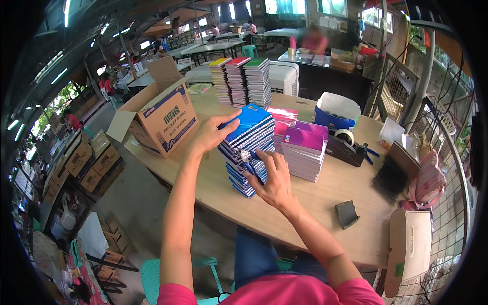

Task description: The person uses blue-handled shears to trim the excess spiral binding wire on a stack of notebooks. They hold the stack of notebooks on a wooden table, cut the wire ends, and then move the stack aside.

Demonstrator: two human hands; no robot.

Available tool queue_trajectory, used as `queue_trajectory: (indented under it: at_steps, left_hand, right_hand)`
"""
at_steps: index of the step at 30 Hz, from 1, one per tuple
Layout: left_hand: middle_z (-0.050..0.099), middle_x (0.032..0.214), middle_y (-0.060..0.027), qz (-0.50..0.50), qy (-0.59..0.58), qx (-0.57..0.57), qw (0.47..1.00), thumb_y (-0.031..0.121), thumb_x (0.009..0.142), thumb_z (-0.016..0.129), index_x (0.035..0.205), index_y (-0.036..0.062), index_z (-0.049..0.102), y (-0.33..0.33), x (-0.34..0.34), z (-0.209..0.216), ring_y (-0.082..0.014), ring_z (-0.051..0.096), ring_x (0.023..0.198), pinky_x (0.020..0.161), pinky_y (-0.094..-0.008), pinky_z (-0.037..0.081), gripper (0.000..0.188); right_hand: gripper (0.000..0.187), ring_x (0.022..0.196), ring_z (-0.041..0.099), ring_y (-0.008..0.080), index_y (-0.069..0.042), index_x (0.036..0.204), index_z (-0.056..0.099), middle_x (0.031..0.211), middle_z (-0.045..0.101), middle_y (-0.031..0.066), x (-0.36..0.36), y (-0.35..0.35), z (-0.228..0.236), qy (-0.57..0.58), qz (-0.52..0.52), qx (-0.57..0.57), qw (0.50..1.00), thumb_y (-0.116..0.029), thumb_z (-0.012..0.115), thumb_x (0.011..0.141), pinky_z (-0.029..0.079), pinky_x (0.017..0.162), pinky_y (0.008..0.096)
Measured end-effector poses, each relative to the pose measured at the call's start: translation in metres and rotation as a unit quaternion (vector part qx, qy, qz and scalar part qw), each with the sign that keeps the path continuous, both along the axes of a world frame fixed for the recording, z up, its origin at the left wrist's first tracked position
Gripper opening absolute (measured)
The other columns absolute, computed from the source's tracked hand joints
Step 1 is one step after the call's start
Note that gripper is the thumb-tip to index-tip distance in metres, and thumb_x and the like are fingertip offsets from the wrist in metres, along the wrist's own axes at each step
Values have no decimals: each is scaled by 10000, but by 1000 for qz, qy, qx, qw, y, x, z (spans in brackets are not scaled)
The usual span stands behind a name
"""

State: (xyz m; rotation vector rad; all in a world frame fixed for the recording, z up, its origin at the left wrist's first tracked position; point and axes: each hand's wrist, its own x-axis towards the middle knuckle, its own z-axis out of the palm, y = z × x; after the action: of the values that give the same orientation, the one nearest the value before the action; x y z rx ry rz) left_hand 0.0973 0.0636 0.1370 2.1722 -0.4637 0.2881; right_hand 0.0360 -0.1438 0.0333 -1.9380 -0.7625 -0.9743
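While the tall stack of blue notebooks [248, 140] stands on the pale table [310, 208], its long axis upright and spiral edges toward the person, blue-handled pliers [252, 170] angle head up-left in front of it; the right hand [277, 180] is clamped on their handles, the left hand [213, 133] rests on the stack's top left, whether gripping I cannot tell; an open carton [170, 122] stands leftward
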Motion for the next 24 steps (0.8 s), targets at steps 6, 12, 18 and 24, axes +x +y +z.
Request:
queue_trajectory:
  at_steps: [6, 12, 18, 24]
  left_hand:
    - [638, 1313, -110, -1, 29, -18, 999, 374, 967, 623, 1361, 128, 596, -4, -6, 1, -130, 574, 1151, 1025, -285, 419, 465]
    - [638, 1307, -128, 4, 22, -20, 1000, 360, 959, 635, 1352, 111, 601, -3, -5, -1, -134, 581, 1142, 1016, -284, 428, 466]
    - [642, 1302, -137, -1, 8, -24, 1000, 358, 947, 642, 1345, 106, 605, -7, -2, -3, -160, 594, 1152, 1017, -293, 430, 473]
    - [645, 1298, -145, 3, -15, -10, 1000, 373, 936, 647, 1339, 100, 607, 0, -4, -7, -178, 606, 1150, 1010, -297, 435, 489]
  right_hand:
    - [620, 965, 551, 309, -56, 1268, 554, 1077, 586, 128, 2, 8, 1, -21, -30, 7, 999, -280, 798, 744, 428, 820, 431]
    - [610, 954, 556, 304, -57, 1259, 567, 1075, 588, 128, -1, 8, 0, -28, -34, 18, 999, -272, 804, 740, 437, 807, 420]
    - [517, 872, 585, 295, -35, 1206, 591, 983, 600, 133, 2, 7, 1, -33, -14, 15, 999, -250, 782, 777, 474, 727, 386]
    - [251, 602, 617, 187, 43, 1015, 596, 794, 665, 125, -2, -3, 36, 592, 421, 312, 612, -199, 600, 948, 502, 580, 281]
